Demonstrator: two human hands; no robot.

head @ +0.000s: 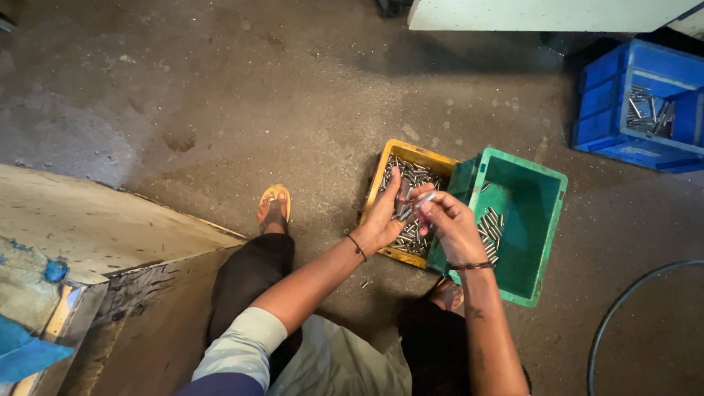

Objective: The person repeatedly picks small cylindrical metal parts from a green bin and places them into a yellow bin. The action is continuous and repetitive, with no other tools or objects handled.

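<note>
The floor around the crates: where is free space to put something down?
Bare concrete floor lies left of the yellow crate, and between the green crate and blue crate. It is crowded where both hands meet over the metal pins.

Stained grey concrete floor [242,95]; worn wooden platform [88,227] at left, pale panel [543,15] above, dim light.

The pins [411,220] I handled were bare metal, smooth and shiny. The yellow tray [414,152] under my left hand [385,216] was scuffed, dull plastic; the green crate [539,220] by my right hand [451,224] was smoother plastic with a slight sheen, like the blue bin [609,110]. The floor [257,95] was rough, stained concrete, and the bench [95,227] worn, matt wood.
</note>
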